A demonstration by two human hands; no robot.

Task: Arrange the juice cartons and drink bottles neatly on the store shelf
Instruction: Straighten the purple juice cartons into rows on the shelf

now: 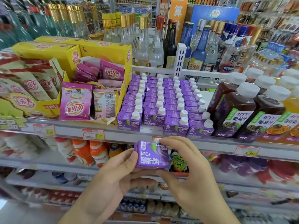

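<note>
Store aisle, tiered shelf (145, 135) ahead. Left hand (116, 173) and right hand (182, 160) both grip one purple juice carton (150, 155), held upright in front of the shelf edge; right fingertips (163, 140) on its white cap. At 12 o'clock, carton rows (161, 102). At 2 o'clock, juice bottles (239, 110). At 10 o'clock, yellow sachet boxes (68, 62).

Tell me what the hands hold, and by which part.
Both hands hold one small purple juice carton: left hand at its left side and bottom, right hand at its white cap and right side.
</note>
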